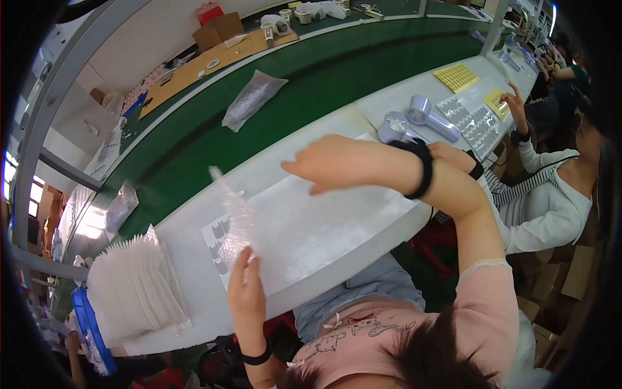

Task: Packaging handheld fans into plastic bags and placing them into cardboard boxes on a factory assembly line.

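Observation:
My left hand (247, 292) pinches the lower end of a clear bubble-wrap bag (240, 220), which stands up narrow and slightly blurred over the worktop. Behind the bag, a sheet with grey cut-out shapes (217, 256) lies partly covered. My right hand (340, 162) is stretched across the worktop to the left, blurred, with finger and thumb apart and nothing seen between them. Beneath it lies a glossy whitish sheet (317, 240). Two lavender handheld devices with round heads (421, 110) lie beyond my right forearm.
A stack of white bubble bags (133, 285) stands at the left end, beside a blue bin (94, 330). Along the far side runs a green conveyor belt (337, 71) carrying a wrapped item (254, 100). At right, a co-worker (544, 194) reaches toward yellow sticker sheets (457, 78).

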`<state>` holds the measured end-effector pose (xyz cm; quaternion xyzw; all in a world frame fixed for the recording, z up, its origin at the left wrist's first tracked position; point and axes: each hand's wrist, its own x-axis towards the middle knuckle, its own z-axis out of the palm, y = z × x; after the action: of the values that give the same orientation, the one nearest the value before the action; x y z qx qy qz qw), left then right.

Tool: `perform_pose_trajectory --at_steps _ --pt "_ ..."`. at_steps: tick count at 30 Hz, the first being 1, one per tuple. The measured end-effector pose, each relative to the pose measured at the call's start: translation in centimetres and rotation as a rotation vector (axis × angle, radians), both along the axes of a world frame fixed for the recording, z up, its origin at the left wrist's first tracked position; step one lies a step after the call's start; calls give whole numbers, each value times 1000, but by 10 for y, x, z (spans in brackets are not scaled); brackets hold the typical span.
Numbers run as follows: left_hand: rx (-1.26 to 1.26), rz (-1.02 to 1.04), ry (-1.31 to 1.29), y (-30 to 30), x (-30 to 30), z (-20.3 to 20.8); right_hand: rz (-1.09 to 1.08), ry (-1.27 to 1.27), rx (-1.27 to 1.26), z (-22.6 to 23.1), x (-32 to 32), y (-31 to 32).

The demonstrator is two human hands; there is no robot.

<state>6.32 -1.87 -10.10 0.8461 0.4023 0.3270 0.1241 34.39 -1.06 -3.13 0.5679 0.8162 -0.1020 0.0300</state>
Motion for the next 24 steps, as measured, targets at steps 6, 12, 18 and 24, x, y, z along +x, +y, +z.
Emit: perform_pose_trajectory --at_steps 6,12,18,24 --pt "65 -301 533 -16 2 -1 -187 451 229 -16 35 -120" --pt "19 -149 237 -25 46 -8 -871 -14 611 -82 107 -122" --pt "139 -148 295 -32 81 -45 -1012 -37 260 -124 151 -110" --pt "18 -192 288 -32 58 -37 -947 378 505 -98 101 -135"
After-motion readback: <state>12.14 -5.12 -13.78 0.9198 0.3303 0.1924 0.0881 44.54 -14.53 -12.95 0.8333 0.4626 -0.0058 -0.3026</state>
